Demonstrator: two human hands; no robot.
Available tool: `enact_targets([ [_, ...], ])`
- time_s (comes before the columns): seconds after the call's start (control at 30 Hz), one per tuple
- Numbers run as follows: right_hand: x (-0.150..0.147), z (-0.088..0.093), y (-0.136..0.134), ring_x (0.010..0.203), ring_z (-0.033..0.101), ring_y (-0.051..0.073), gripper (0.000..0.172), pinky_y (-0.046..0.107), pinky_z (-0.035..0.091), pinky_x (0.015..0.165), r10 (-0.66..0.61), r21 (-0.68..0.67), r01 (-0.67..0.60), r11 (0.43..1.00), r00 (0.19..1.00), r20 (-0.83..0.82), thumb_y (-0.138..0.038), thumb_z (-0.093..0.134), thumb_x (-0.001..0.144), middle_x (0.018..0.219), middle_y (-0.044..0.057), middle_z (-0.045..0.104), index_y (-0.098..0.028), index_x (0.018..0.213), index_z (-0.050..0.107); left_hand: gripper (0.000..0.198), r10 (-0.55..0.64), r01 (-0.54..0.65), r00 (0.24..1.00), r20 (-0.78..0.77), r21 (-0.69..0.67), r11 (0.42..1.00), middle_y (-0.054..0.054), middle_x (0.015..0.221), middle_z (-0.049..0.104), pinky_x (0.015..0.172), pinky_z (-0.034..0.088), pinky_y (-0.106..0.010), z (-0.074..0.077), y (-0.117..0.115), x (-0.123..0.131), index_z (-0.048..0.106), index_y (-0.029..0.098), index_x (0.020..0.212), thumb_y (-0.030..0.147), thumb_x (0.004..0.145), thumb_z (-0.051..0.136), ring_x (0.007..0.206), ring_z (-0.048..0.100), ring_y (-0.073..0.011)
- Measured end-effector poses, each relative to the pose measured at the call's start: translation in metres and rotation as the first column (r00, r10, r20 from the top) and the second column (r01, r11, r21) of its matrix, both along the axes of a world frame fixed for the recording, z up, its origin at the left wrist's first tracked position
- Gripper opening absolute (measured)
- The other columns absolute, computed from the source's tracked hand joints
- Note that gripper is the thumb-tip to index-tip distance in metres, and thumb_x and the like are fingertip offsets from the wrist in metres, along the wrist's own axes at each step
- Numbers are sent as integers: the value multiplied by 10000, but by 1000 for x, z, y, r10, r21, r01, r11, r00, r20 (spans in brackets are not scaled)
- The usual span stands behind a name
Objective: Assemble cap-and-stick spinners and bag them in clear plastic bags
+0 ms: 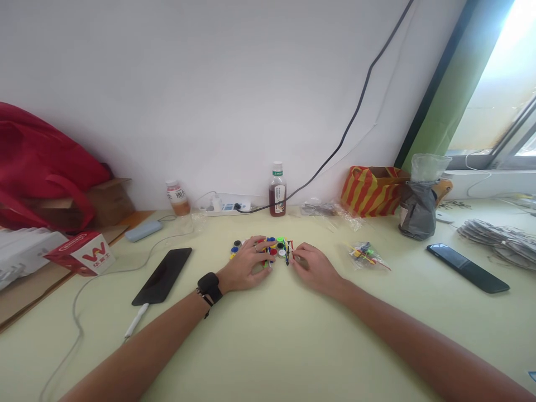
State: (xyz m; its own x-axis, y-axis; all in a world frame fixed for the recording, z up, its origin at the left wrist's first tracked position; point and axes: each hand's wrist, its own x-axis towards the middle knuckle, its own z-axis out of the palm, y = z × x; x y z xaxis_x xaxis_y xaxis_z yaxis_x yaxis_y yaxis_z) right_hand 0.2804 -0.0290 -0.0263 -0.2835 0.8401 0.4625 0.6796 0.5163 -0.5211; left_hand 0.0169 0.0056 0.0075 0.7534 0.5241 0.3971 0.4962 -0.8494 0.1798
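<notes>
Nearest, both forearms come in over the counter point(268, 346) from the lower edge, slanting inward toward a spot in front of the dark drink bottle point(277, 195). The left wrist wears a black watch point(210, 286). The left hand point(247, 264) lies low and palm down, left of the bottle's line, its fingers spread loosely over small coloured pieces point(280, 245); whether they pinch one cannot be told. The right hand point(314, 269) sits on its side, right of that line, fingers curled and thumb forward. Its grip is narrow, at a thin red strip point(292, 244), though a firm hold cannot be made out.

The pieces, several of them round discs, lie in a close group directly in front of the bottle, partly hidden under the left hand. The step in hand appears to be close two-handed handling of them; the next move seems to call for light fingertip control, since neighbours sit tight together. A clear packet point(363, 254) with more coloured parts lies right of the bottle and nearer. The bottle stands beyond, near the wall point(209, 100).
</notes>
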Motion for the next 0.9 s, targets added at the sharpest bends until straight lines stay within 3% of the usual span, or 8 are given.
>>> enact_targets([
  [0.2, 3, -4, 6, 894, 678, 207, 203, 340, 524, 827, -35, 59, 46, 997, 986, -163, -145, 518, 955, 990, 59, 690, -230, 919, 699, 150, 25, -25, 999, 33, 15, 1000, -36, 1442, 626, 1136, 434, -538, -2, 1, 2, 761, 275, 1048, 321, 932, 677, 1396, 464, -318],
  [0.43, 4, 1, 6, 880, 658, 231, 205, 380, 533, 820, -40, 165, 91, 982, 955, -292, -167, 465, 977, 982, 82, 689, -229, 1022, 655, 188, 17, -19, 999, 50, 33, 999, -40, 1441, 627, 1129, 446, -541, -1, 2, 1, 740, 292, 1124, 324, 971, 636, 1398, 467, -303],
  [0.67, 2, 0, 4, 855, 643, 219, 230, 340, 501, 726, -24, 112, 52, 992, 970, -244, -121, 456, 945, 963, 73, 668, -224, 1013, 650, 313, 20, -25, 996, 82, 61, 998, -54, 1413, 641, 1137, 449, -528, -2, 2, 3, 670, 306, 1296, 304, 988, 615, 1373, 484, -289],
  [0.9, 4, -7, 7, 692, 589, 171, 298, 308, 453, 630, -8, 9, 10, 1000, 986, -168, -69, 455, 900, 928, 52, 635, -208, 1015, 691, 356, 28, -31, 998, 63, 56, 998, -58, 1425, 624, 1145, 442, -527, -1, 1, 4, 633, 306, 1349, 305, 994, 604, 1361, 483, -292],
])
